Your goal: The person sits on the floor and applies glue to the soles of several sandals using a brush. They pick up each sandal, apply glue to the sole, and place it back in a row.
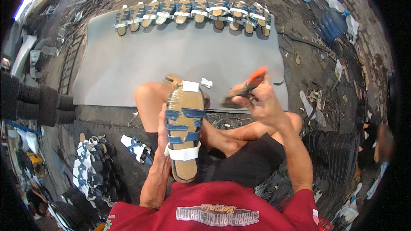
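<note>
Well, the left hand (162,129) has its fingers clamped on the blue-strapped sandal (183,132), above the lap (248,158); the right hand (264,102) grips a blurred orange-handled tool (257,76). I'd keep the sandal steady.

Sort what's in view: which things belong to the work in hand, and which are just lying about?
Seemingly part of the work:
blue-strapped sandal, in the left hand
orange-handled tool, in the right hand
row of sandals, on the grey mat

Apparently just lying about:
large blue jug, right of the mat
pale scrap, on the ground
</note>
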A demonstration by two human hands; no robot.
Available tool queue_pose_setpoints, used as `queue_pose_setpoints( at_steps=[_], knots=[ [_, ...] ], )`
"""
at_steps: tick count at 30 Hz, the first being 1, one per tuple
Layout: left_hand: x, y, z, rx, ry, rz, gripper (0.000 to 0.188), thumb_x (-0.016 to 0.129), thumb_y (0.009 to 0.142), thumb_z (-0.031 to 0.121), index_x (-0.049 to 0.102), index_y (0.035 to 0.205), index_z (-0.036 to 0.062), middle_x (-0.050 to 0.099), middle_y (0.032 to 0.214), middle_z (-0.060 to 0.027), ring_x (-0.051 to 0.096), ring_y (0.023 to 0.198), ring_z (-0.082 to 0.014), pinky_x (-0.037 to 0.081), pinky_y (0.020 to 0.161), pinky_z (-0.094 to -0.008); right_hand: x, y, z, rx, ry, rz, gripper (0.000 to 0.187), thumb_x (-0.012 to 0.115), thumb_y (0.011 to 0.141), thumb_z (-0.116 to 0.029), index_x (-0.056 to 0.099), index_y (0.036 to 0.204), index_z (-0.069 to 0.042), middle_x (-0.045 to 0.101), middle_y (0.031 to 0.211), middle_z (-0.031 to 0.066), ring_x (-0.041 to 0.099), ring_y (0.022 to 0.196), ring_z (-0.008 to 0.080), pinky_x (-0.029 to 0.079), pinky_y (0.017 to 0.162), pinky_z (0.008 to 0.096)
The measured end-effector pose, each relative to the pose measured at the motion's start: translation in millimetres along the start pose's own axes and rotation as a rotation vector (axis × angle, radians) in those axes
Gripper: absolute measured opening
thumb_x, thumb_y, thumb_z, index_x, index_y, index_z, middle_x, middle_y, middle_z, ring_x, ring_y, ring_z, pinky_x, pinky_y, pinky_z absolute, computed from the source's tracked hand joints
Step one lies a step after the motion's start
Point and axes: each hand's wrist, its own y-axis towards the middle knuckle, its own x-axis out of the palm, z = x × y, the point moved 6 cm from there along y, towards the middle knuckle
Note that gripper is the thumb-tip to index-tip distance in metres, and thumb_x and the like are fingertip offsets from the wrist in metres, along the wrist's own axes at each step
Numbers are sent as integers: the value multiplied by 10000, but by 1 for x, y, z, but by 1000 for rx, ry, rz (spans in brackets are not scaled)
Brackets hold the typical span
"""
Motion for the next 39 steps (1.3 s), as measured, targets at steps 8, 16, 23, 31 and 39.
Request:
queue_pose_setpoints(
  at_steps=[8, 16, 23, 31, 39],
  knots=[
    [-22, 0, -20, -213, -105, -35, 790, 483, 980, 661, 612, 1297, -52, 734, 1114, -215, 746, 916, -317, 627, 840, -441, 26, -88, 193, 686, -121, 585, 422, 734, 945, -415, 768, 895, 3, 690, 695, 182, 643, 609, 281, 488, 608, 412],
    [-46, -3, -14, -70, -129, -225, 646, 624, 866, 346, 573, 1342, -87, 701, 1228, -239, 720, 1028, -352, 583, 954, -453, 75, -90, 208, 658, -502, 581, 479, 706, 954, -408, 712, 746, 23, 675, 671, 221, 656, 623, 414, 465, 628, 504],
    [-31, -4, -15, -79, -194, -296, 990, 558, 873, 711, 409, 1472, -64, 623, 1125, -334, 667, 784, -375, 603, 691, -428, 41, -104, 181, 718, -242, 861, 490, 700, 973, -406, 717, 734, 21, 659, 589, 165, 646, 527, 332, 486, 580, 453],
    [-48, 9, -31, -68, -83, 15, 1085, 379, 885, 889, 540, 1339, -83, 662, 988, -274, 671, 740, -308, 533, 473, -299, 87, -167, 236, 1190, 990, 632, 327, 748, 945, -437, 714, 915, -112, 730, 833, 92, 621, 650, 138, 464, 585, 288],
    [11, 2, -41, -83, 17, -153, 768, 386, 1040, 658, 555, 1382, -8, 708, 1142, -210, 747, 914, -247, 653, 744, -364, -38, -61, 126, 556, 1493, 781, 171, 733, 985, -315, 635, 1116, -267, 712, 1040, -61, 655, 803, 125, 501, 694, 308]
  ],
)
